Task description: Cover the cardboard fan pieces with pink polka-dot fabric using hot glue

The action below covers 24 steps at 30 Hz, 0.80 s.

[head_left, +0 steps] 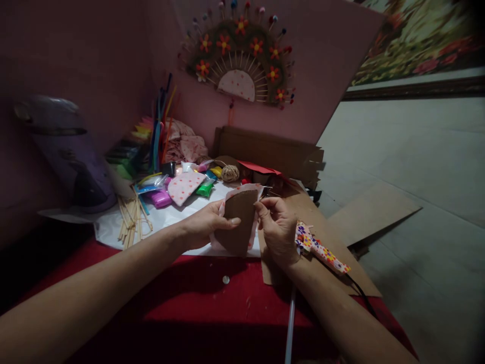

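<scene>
Cardboard wedge point(238, 221), brown, pink-edged: left hand point(206, 222) closed on its left side, right hand point(278, 230) pinching its right edge; floral-handled tool point(322, 248) just right on worktop point(212, 308).

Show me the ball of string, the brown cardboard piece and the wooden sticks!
ball of string point(230, 173): head view, middle of the wound twine.
cardboard piece point(239, 218): head view, middle of its brown face.
wooden sticks point(130, 222): head view, middle of the bundle.
</scene>
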Each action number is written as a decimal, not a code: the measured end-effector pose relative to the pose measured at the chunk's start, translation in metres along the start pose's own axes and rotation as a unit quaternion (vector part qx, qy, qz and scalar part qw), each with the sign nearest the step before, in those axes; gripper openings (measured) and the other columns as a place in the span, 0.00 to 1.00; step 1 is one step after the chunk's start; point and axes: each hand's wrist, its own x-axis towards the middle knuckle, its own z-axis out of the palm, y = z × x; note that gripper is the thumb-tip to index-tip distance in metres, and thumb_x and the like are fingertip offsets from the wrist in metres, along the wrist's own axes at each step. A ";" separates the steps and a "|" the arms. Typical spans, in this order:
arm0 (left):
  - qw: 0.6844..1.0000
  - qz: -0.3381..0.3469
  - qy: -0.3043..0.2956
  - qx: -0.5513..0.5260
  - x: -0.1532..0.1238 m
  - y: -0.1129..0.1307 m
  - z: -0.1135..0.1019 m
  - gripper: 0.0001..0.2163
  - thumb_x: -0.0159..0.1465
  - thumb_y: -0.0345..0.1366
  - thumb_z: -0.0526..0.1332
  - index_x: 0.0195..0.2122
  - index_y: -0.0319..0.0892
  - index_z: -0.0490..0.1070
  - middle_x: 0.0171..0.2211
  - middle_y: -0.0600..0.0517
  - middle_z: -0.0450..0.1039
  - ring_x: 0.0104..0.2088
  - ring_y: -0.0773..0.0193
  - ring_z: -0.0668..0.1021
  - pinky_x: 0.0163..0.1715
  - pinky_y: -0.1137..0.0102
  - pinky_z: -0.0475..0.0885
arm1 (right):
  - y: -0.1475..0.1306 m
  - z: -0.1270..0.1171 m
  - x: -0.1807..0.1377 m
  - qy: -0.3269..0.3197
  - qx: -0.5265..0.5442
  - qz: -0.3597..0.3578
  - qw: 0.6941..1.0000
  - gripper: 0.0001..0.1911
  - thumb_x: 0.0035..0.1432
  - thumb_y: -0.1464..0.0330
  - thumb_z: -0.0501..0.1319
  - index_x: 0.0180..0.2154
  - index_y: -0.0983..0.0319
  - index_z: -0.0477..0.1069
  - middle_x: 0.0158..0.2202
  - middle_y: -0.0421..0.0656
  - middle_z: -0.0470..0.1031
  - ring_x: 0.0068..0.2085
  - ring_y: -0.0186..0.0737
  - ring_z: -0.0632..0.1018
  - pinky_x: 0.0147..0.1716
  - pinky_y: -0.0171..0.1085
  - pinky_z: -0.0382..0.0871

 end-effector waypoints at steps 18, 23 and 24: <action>1.000 -0.005 0.002 -0.019 0.002 -0.005 0.002 0.19 0.47 0.26 0.69 0.41 0.38 0.72 0.34 0.48 0.78 0.32 0.62 0.78 0.37 0.67 0.69 | 0.000 0.003 -0.002 0.004 -0.172 -0.056 0.984 0.05 0.60 0.66 0.55 0.32 0.60 0.63 0.28 0.40 0.69 0.29 0.37 0.71 0.27 0.36 0.62; 1.000 -0.003 0.011 -0.025 0.002 -0.006 0.003 0.19 0.47 0.26 0.69 0.41 0.38 0.72 0.33 0.48 0.77 0.32 0.62 0.78 0.37 0.68 0.69 | -0.001 0.003 -0.003 0.014 -0.244 -0.098 0.965 0.03 0.60 0.67 0.54 0.33 0.59 0.62 0.28 0.41 0.69 0.29 0.40 0.71 0.27 0.37 0.60; 1.000 -0.004 0.015 -0.026 0.002 -0.006 0.004 0.19 0.47 0.25 0.69 0.41 0.37 0.72 0.33 0.49 0.77 0.32 0.62 0.78 0.37 0.68 0.69 | 0.000 0.003 -0.003 0.016 -0.257 -0.108 0.960 0.03 0.60 0.67 0.54 0.33 0.59 0.62 0.28 0.41 0.69 0.29 0.40 0.71 0.27 0.37 0.60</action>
